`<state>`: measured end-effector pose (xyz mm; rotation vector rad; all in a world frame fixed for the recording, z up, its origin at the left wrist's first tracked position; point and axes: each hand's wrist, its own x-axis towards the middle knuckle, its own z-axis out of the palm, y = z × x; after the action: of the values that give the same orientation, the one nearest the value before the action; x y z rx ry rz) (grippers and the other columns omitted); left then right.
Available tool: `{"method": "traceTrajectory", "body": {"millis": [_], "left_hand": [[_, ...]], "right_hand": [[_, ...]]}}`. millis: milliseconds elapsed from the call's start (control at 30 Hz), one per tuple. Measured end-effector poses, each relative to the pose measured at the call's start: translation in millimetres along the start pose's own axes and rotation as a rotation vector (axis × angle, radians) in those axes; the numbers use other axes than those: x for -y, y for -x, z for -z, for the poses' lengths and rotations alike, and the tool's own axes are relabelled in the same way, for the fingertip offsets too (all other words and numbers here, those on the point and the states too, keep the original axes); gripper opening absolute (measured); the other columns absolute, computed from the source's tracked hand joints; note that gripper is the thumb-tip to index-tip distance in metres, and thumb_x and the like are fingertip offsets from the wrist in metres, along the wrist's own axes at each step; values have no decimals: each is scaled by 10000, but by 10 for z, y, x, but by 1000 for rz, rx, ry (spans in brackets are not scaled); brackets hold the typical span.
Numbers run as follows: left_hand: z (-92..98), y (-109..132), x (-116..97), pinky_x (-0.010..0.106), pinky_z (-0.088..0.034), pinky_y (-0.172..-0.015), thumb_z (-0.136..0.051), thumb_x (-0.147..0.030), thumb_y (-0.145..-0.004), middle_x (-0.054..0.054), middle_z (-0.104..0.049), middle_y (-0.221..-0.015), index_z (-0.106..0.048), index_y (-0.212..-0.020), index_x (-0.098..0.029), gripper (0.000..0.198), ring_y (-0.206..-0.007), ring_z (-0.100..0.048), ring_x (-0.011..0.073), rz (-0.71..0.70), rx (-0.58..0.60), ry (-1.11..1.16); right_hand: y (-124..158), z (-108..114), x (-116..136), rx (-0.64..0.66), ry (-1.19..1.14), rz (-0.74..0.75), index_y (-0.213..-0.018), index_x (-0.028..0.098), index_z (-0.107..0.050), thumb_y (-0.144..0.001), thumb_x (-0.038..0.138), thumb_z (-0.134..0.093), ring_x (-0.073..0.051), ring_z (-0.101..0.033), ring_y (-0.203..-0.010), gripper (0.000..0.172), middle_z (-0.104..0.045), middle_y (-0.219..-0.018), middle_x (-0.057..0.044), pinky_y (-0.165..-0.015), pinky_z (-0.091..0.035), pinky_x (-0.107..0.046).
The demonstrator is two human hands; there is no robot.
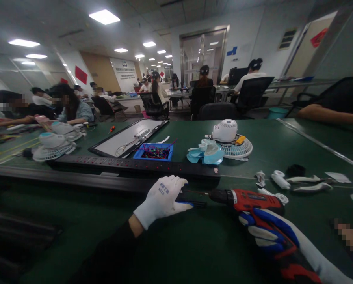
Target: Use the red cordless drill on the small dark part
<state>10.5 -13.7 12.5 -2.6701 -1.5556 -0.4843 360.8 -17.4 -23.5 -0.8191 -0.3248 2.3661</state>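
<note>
My left hand (pixel 162 199), in a white glove, grips a small dark part with a blue bit (pixel 191 204) on the green table. My right hand (pixel 271 233), in a white and blue glove, is wrapped round the handle of a red power screwdriver (pixel 247 199). Its thin bit points left and meets the dark part. Just behind my left hand runs a long black strip with red switches (pixel 135 165).
A blue tray of wires (pixel 154 152) and a flat panel (pixel 128 139) lie beyond the strip. Disassembled white fans (pixel 229 140) (pixel 52 146) and light blue blades (pixel 206 154) sit on the table. White handles (pixel 306 183) lie at right. Other people work at left and behind.
</note>
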Motion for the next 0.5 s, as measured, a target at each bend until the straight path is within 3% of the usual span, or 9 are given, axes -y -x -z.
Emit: {"method": "traceTrajectory", "body": {"millis": [233, 500], "left_hand": [[-36, -2, 21, 426, -498, -842, -578, -691, -902, 110, -672, -1123, -437, -1444, -156, 774, -989, -647, 287, -13, -15, -29], [-19, -15, 27, 411, -483, -818, -548, -699, -910, 84, -663, -1049, -570, -1232, -187, 605, -944, -633, 276, -8, 12, -21]], "right_hand": [[-13, -33, 31, -1, -22, -75, -919, -4, -772, -712, 272, -912, -50, -537, -367, 372, -603, -454, 17, -365, -451, -129], [-18, 116, 35, -27, -104, -79, -985, 43, -781, -793, 222, -841, -103, -580, -367, 269, -645, -465, -21, -349, -501, -173]]}}
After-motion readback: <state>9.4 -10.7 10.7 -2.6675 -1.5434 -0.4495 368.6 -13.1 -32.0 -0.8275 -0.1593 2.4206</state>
